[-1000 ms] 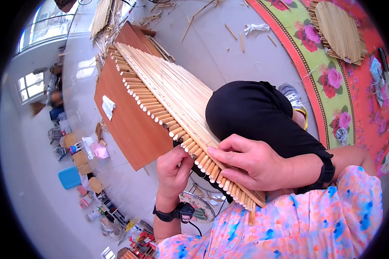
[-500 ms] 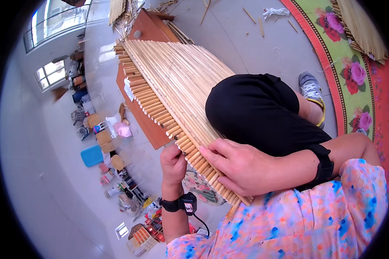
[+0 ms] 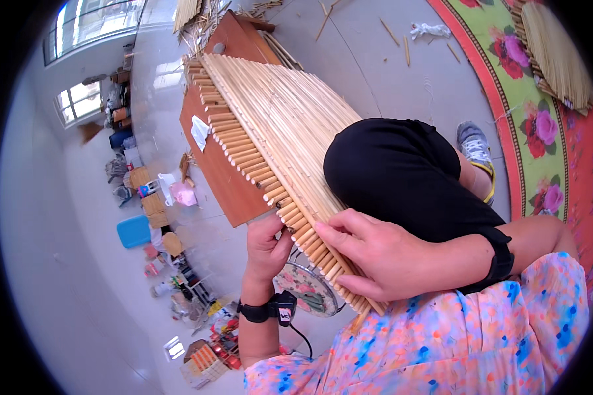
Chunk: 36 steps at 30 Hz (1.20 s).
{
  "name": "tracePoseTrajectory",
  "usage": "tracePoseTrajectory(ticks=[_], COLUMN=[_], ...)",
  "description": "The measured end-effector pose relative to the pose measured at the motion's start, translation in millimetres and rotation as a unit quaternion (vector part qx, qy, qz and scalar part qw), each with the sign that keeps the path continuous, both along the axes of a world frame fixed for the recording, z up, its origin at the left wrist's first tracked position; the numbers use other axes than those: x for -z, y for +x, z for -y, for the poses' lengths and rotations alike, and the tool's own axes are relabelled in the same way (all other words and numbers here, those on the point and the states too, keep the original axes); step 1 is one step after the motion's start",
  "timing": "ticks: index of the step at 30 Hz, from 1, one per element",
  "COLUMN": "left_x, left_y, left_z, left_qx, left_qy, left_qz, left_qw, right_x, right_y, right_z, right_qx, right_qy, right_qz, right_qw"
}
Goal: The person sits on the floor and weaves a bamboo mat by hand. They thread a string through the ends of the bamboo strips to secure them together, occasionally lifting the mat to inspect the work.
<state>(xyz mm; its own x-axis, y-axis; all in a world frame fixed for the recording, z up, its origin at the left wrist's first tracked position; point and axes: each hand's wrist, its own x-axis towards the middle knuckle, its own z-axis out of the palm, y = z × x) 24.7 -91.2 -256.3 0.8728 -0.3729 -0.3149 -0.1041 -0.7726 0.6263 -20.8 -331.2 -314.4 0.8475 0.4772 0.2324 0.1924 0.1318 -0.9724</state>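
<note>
A mat of straight pale reeds (image 3: 290,105) lies across my lap, its cut reed ends lined up along the left edge. A long thin reed strip (image 3: 263,151) runs over the reeds just inside that edge. My right hand (image 3: 395,257) grips the near part of the mat, fingertips bent against the strip and the reed ends. Below the left edge, my left hand (image 3: 265,250) is closed, its fingertips tucked against the reed ends; what they pinch is hidden. Both wrists wear black bands.
A brown board (image 3: 224,178) lies under the mat's far-left side, with a white scrap (image 3: 199,131) on it. A round floral stool (image 3: 310,289) stands below my left hand. Another reed bundle (image 3: 560,56) rests on the flowered rug (image 3: 540,125). Loose reeds lie on the floor.
The whole view has shifted slightly, so the mat sits a little farther right. More of the floral stool shows. Both hands keep nearly the same places on the mat's edge.
</note>
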Motion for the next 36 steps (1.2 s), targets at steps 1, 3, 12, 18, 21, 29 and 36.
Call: tracePoseTrajectory(ticks=[1, 3, 12, 18, 21, 29, 36], left_x=[-12.7, -6.4, -11.1, 8.5, 13.9, 30.0, 36.0], left_y=[-3.1, 18.0, 55.5, 69.2, 70.5, 76.5, 77.1], left_z=[7.0, 28.2, 35.6, 35.9, 34.5, 27.9, 20.0], left_qx=[0.021, 0.1, 0.276, 0.35, 0.349, 0.379, 0.393], left_qy=[0.045, 0.021, -0.014, -0.023, -0.052, -0.11, -0.144], left_qz=[0.035, 0.086, 0.152, 0.227, 0.225, 0.212, 0.236], left_qw=[0.998, 0.991, 0.949, 0.909, 0.908, 0.894, 0.877], right_x=[-5.5, -4.8, -51.1, -82.7, -88.6, -84.8, -84.2], right_y=[0.0, 0.6, 17.9, 36.1, 48.3, 51.5, 51.9], right_z=[2.3, 4.8, 15.7, -4.6, -16.2, -41.8, -46.1], right_qx=[-0.011, 0.014, 0.049, 0.171, 0.177, 0.168, 0.163], right_qy=[0.007, -0.022, -0.209, -0.442, -0.563, -0.629, -0.609], right_qz=[-0.002, -0.018, -0.031, 0.058, 0.107, 0.155, 0.163], right_qw=[1.0, 1.0, 0.976, 0.879, 0.8, 0.743, 0.759])
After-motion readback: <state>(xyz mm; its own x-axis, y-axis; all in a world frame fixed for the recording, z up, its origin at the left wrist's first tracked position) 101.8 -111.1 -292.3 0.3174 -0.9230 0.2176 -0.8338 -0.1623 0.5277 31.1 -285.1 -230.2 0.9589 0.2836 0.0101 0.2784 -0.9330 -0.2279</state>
